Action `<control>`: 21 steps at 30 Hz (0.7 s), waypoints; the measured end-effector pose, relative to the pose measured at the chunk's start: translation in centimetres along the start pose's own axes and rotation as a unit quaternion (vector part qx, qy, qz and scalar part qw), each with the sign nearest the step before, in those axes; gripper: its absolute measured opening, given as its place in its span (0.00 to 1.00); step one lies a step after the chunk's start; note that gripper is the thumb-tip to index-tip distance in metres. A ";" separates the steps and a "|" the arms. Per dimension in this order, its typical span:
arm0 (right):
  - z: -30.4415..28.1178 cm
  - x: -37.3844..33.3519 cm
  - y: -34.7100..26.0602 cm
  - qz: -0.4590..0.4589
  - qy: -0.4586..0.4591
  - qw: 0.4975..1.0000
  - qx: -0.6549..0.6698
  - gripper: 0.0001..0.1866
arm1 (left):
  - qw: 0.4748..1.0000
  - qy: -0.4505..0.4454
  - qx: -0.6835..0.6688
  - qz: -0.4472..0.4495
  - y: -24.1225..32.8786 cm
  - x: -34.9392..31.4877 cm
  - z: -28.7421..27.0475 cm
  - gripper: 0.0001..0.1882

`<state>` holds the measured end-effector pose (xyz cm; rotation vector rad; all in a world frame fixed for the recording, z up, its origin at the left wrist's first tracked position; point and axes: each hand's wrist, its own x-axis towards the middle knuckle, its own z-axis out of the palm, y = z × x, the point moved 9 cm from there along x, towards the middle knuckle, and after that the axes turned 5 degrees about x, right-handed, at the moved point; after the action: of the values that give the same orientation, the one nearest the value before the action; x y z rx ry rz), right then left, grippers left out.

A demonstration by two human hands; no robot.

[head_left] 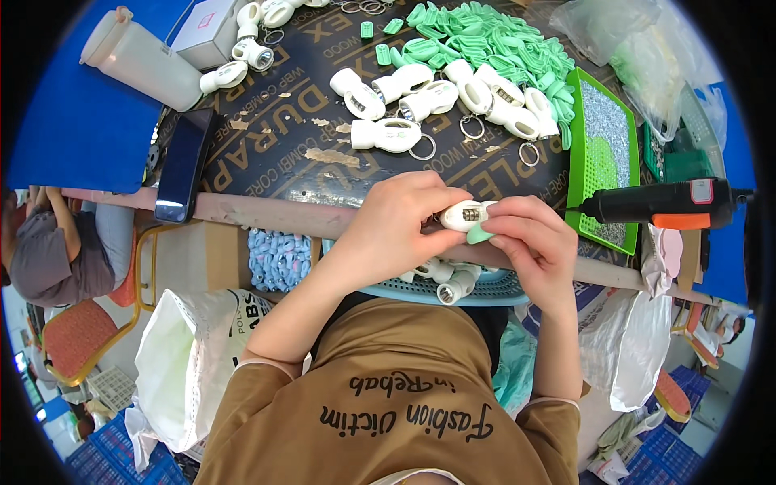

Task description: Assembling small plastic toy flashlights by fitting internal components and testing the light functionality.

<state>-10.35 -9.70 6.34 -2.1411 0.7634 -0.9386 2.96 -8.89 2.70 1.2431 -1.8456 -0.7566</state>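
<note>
Near the table's front edge, my left hand (396, 222) grips a small white keychain flashlight (464, 216) between thumb and fingers. An opening in its side shows dark-and-light banded parts, perhaps small batteries. My right hand (540, 242) pinches a green oval cover (478, 235) right against the flashlight's near side; whether the two touch is hard to tell. Beyond my hands lie several white flashlights (388, 135), some with metal key rings (422, 146). Behind them spreads a heap of green oval covers (485, 40).
To the right, a green tray (575, 174) holds small screws, with a black electric screwdriver (655, 204) across it. A phone (184, 166) and a white jug (141, 61) are at left. Below the edge sits a blue basket (505, 289) of flashlights, beside a box of blue pieces (279, 259).
</note>
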 end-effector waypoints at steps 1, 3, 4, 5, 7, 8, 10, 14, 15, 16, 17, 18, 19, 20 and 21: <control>-0.1 0.1 -0.2 0.000 -0.001 1.000 0.001 0.11 | 1.000 -0.005 0.002 -0.004 0.0 0.0 0.0 0.19; -0.8 0.3 -0.9 -0.023 0.030 0.999 0.011 0.11 | 1.000 -0.010 0.003 -0.009 -0.1 0.1 0.1 0.19; -0.6 0.4 -0.9 -0.022 0.029 0.999 0.011 0.11 | 1.000 -0.003 0.012 0.004 0.1 0.1 0.0 0.18; -0.3 0.7 -1.5 -0.056 0.037 0.998 -0.005 0.12 | 1.000 0.002 0.021 0.018 0.4 0.1 -0.1 0.18; 0.4 0.9 -2.0 -0.108 0.040 0.993 -0.038 0.15 | 1.000 -0.013 0.012 0.002 0.4 0.3 0.0 0.17; 0.6 1.0 -1.8 -0.109 0.039 0.993 -0.037 0.15 | 1.000 -0.025 0.006 -0.017 0.1 0.2 0.1 0.15; 1.0 1.1 -1.6 -0.105 0.028 0.993 -0.044 0.15 | 1.000 -0.025 -0.001 -0.018 0.0 0.2 0.0 0.16; 1.3 1.4 -1.4 -0.096 0.008 0.994 -0.049 0.15 | 1.000 -0.020 -0.002 -0.012 0.1 0.2 0.0 0.18; 1.3 1.4 -1.3 -0.090 0.003 0.995 -0.047 0.14 | 1.000 -0.019 -0.001 -0.012 0.1 0.2 0.0 0.18; 1.4 1.5 -1.2 -0.085 -0.001 0.995 -0.046 0.14 | 1.000 -0.017 0.001 -0.011 0.1 0.1 -0.1 0.17; 1.4 1.5 -1.2 -0.085 -0.001 0.995 -0.046 0.14 | 1.000 -0.015 0.002 -0.009 0.2 0.1 -0.1 0.17; 1.5 1.5 -1.1 -0.079 -0.006 0.996 -0.041 0.14 | 1.000 -0.015 0.003 -0.009 0.2 0.1 -0.1 0.17; 1.5 1.4 -0.9 -0.073 -0.011 0.997 -0.036 0.13 | 1.000 -0.016 0.011 -0.005 0.2 0.2 -0.1 0.17; 1.4 1.5 -0.8 -0.073 -0.010 0.997 -0.036 0.13 | 1.000 -0.017 0.019 -0.001 0.3 0.2 0.0 0.17; 1.6 1.5 -0.5 -0.069 -0.025 0.997 -0.039 0.13 | 1.000 -0.018 0.019 0.000 0.3 0.2 0.0 0.17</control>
<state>-8.14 -9.94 6.52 -2.3009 0.6437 -0.9368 2.79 -8.95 3.00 1.2616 -1.8970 -0.7512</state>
